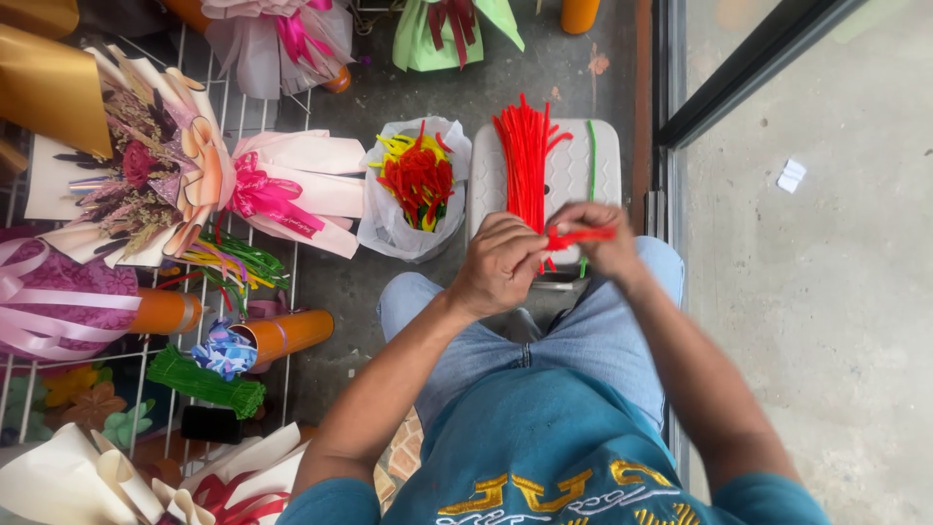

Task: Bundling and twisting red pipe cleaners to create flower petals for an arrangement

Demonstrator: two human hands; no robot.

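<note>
- two hands meet over a red pipe cleaner [580,235], held above the knees and just in front of a white stool [607,160].
- left hand [501,262]: fingers curled in, thumb and forefinger pinching the near end of the red stem.
- right hand [603,233]: fingers closed on the far part of the same stem, which runs roughly level between the two grips.
- step in hand, as a judgement: bending or twisting the stem into a shape; the stem looks partly folded at the left grip.
- next move, as a judgement: calls for a firm pinch at the fold and a controlled turn of the other wrist, so the wire core does not kink off line.
- supply: a bundle of red stems [526,160] lies on the stool, with one green stem [590,160] beside it.
- near left: a plastic bag [384,224] holds red, yellow and green pieces.
- surface and room: grey concrete floor [826,321]; a sliding door track [666,117] runs along the right; wrapped bouquets [146,165] and orange tubes [292,333] rest on a white wire rack [233,107] to the left.
</note>
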